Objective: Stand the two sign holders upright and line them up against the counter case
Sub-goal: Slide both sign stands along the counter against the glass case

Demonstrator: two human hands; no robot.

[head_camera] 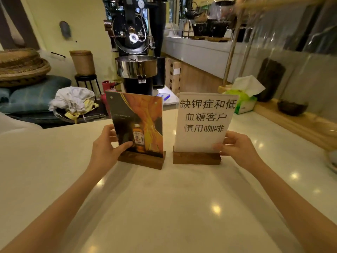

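Glossy white bench; left hand fingers pinch the whisky sign holder, right hand fingers pinch the Chinese-text sign holder. Coffee roaster far behind.

Two sign holders stood upright on wooden bases, side by side: whisky sign at left hand, Chinese-text sign at right hand.
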